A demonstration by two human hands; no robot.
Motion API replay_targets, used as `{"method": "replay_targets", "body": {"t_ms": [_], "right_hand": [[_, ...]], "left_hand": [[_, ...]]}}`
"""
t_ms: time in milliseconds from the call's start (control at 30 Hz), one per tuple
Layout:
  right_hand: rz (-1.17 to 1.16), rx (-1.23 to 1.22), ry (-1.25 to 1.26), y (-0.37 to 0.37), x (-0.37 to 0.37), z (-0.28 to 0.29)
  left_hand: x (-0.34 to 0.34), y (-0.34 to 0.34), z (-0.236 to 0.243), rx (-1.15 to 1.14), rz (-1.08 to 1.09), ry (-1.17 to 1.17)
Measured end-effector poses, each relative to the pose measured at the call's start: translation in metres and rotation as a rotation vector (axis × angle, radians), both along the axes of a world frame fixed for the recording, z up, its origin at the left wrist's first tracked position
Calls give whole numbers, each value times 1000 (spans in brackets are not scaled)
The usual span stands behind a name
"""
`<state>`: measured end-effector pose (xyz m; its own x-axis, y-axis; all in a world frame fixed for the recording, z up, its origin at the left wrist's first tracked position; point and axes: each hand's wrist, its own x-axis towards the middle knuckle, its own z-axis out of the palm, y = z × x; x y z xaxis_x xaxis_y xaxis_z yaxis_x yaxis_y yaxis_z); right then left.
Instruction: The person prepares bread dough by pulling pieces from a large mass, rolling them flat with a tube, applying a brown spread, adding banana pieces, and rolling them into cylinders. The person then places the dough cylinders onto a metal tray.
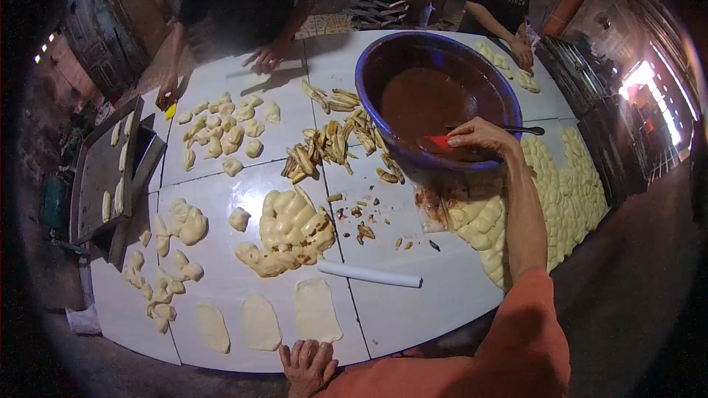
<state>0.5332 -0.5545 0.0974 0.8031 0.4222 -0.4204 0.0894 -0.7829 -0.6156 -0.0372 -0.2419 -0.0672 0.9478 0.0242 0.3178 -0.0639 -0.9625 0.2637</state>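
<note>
My right hand reaches into a big blue basin of brown filling, gripping a red scraper at the filling's surface. A dark-handled utensil lies across the basin's rim behind it. My left hand rests on the near table edge with fingers apart, just below three flattened dough pieces. A white rolling pin lies above them, beside a lumpy mound of dough. Strips of sliced fruit and scattered bits lie left of the basin.
Dough lumps cover parts of the white table; rows of shaped dough fill its right. Metal trays stand at left. A co-worker works across the table, a yellow tool in one hand. Another co-worker handles dough at back right.
</note>
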Motion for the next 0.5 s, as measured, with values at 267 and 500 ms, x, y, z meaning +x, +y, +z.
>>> {"method": "replay_targets", "body": {"t_ms": [267,500], "right_hand": [[10,197,-49,32,-33,13],[163,381,212,91,-144,23]], "left_hand": [[-16,11,-22,-27,0,106],[-2,13,-18,-1,35,-33]]}}
